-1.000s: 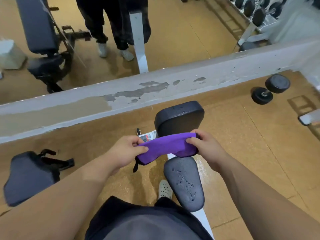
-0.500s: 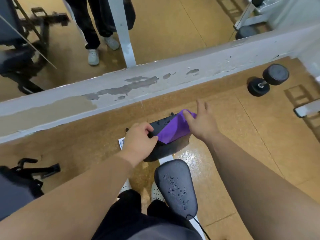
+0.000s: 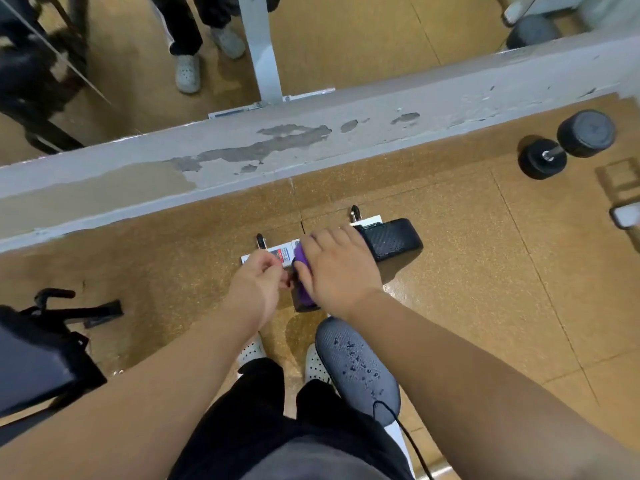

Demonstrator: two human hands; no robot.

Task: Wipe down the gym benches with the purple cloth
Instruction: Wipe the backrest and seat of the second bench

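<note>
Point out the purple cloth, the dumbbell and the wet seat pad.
purple cloth [image 3: 300, 255]: head view, on the edge showing past the right hand.
dumbbell [image 3: 586, 133]: head view, on the far weight head.
wet seat pad [image 3: 356, 368]: head view, on its droplet-covered middle.

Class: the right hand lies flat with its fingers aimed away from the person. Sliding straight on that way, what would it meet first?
The right hand, pressing the purple cloth, would probably run along the black pad, then reach the grey ledge. Depth is uncertain.

dumbbell [image 3: 568, 144] on cork floor [image 3: 467, 258], right | mirror [image 3: 346, 39] above chipped grey ledge [image 3: 242, 150]
</note>
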